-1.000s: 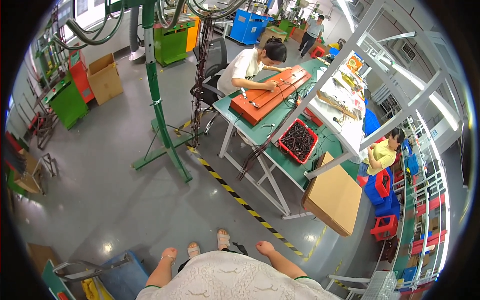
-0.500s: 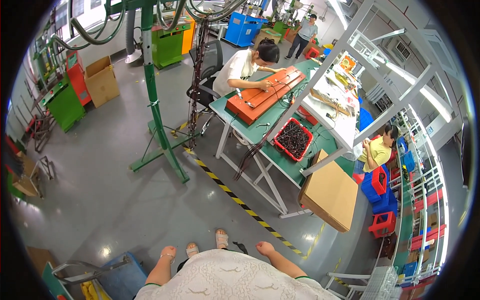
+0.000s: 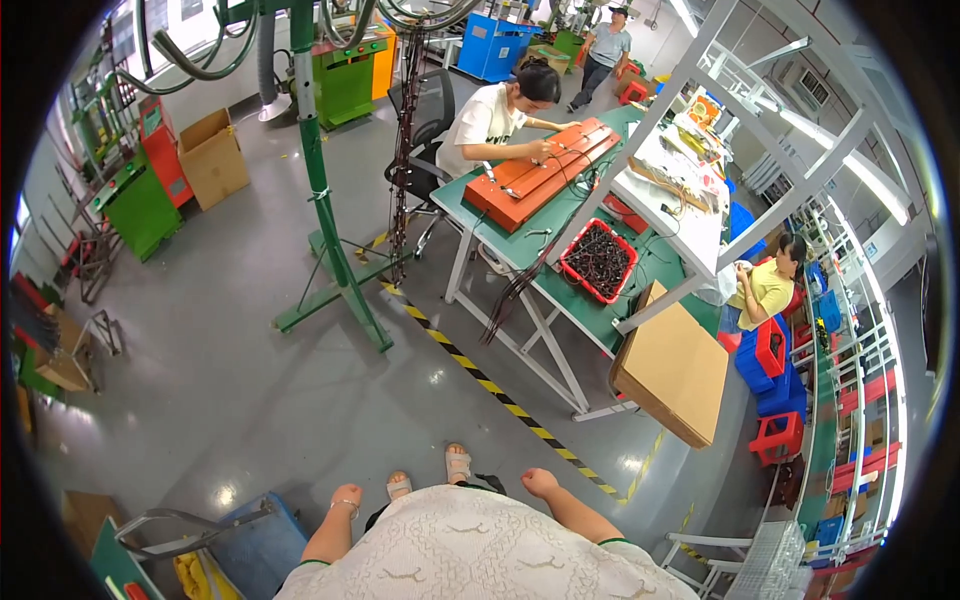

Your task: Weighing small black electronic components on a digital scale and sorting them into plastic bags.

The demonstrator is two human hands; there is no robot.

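My left hand (image 3: 347, 494) hangs low beside my body, a thin band round its wrist. Its fingers look curled in, with nothing seen in them. On the other side my right hand (image 3: 540, 483) is closed in a loose fist, also with nothing visible in it. Neither hand touches anything I can see. Nearest to my left hand is a blue flat cart (image 3: 262, 545) with a grey metal handle. Past my right hand, yellow-black floor tape (image 3: 500, 400) runs across the grey floor. My feet in light sandals (image 3: 457, 462) show between the hands.
Ahead right, a green-topped workbench (image 3: 545, 295) bears an orange-red fixture (image 3: 540, 180), a red basket (image 3: 598, 262) of dark parts and a cardboard box (image 3: 672, 365). A co-worker (image 3: 490, 125) works there; two others stand or sit beyond. A green stand (image 3: 335, 230) stands ahead left.
The workbench, green stand and tape have shifted slightly right in the view. The far standing person has come closer. My hands still hang at my sides.
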